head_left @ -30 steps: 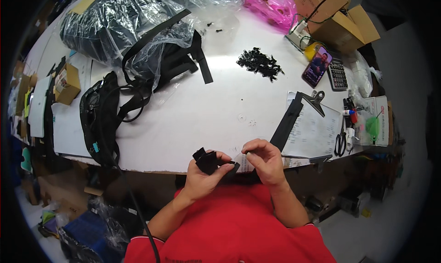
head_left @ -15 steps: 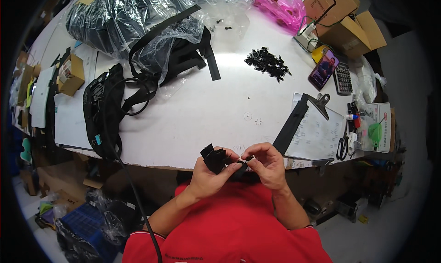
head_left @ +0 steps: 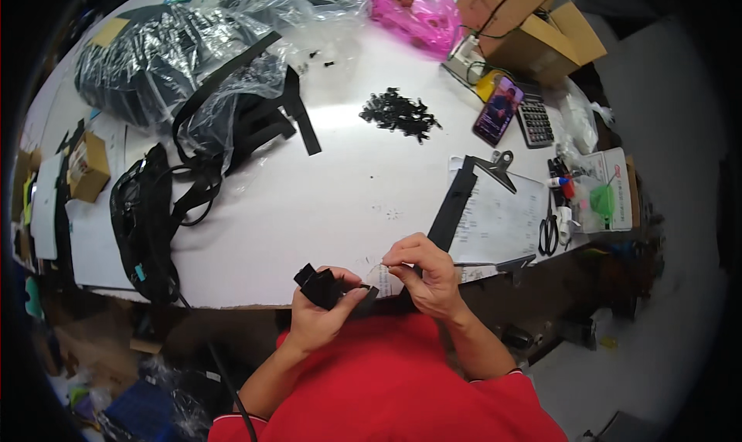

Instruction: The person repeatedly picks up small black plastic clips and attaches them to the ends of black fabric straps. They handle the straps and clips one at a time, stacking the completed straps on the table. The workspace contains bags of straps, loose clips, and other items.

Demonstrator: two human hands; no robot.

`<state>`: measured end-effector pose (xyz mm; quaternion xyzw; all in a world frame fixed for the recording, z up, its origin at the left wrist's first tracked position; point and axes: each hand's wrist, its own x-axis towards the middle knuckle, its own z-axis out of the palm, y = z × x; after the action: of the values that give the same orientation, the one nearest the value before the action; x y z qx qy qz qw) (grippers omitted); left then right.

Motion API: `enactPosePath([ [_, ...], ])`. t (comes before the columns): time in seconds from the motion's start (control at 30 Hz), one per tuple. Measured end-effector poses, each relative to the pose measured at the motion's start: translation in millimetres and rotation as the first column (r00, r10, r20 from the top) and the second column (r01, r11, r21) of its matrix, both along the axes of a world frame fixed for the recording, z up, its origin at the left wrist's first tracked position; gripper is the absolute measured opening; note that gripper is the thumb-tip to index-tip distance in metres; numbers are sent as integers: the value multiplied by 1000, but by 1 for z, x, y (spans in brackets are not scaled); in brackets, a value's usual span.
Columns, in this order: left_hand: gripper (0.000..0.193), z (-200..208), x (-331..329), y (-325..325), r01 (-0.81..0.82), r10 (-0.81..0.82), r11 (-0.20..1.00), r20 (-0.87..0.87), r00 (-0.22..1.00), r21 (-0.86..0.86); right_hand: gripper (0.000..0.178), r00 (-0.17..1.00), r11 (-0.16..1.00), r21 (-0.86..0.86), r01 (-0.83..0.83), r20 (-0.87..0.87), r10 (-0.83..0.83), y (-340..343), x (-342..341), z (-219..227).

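Observation:
A folded bundle of black webbing strap (head_left: 320, 287) is gripped in my left hand (head_left: 315, 323), just past the table's near edge. The left thumb and forefinger pinch a short end of the strap. A small gap to the right, my right hand (head_left: 430, 281) is closed in a pinch, thumb against fingertips. What those fingertips hold, if anything, is too small to make out. A pale patch shows between the two hands. Beyond my right hand, a long black strap (head_left: 452, 210) lies along the left side of a clipboard (head_left: 502, 222) with paper.
Small black plastic parts (head_left: 399, 115) lie heaped mid-table. To the left are a black bag (head_left: 143, 226) with straps and a large plastic-wrapped bundle (head_left: 154, 71). At right sit a phone (head_left: 498, 111), calculator (head_left: 535, 124), scissors (head_left: 548, 235) and a cardboard box (head_left: 541, 48).
My hands have drawn apart; the right fingertips have left the strap end held in my left hand. The whole view has swung, shifting the tabletop things leftward.

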<state>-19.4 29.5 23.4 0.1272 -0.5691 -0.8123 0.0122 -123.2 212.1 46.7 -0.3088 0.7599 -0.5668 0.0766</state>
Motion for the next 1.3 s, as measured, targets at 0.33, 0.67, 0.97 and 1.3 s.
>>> enactPosePath([
  [0.33, 19, -3, 0, -1, 49, -49, 998, -1, 999, -47, 12, 997, 994, 80, 75, -29, -73, 8, -6, -2],
  [0.67, 17, -2, -2, 3, 48, -48, 999, -21, 999, -10, 12, 733, 989, -96, 114, 680, -19, 10, 17, 8],
  [0.97, 15, 0, 0, 4, 12, -11, 1000, -52, 999, 19, 16, 812, 985, -108, 133, 582, -46, 2, 39, 9],
  [1.3, 17, -3, 3, 2, 45, -53, 998, -151, 987, -51, 17, 995, 986, 142, 85, 34, -90, -5, 35, 14],
])
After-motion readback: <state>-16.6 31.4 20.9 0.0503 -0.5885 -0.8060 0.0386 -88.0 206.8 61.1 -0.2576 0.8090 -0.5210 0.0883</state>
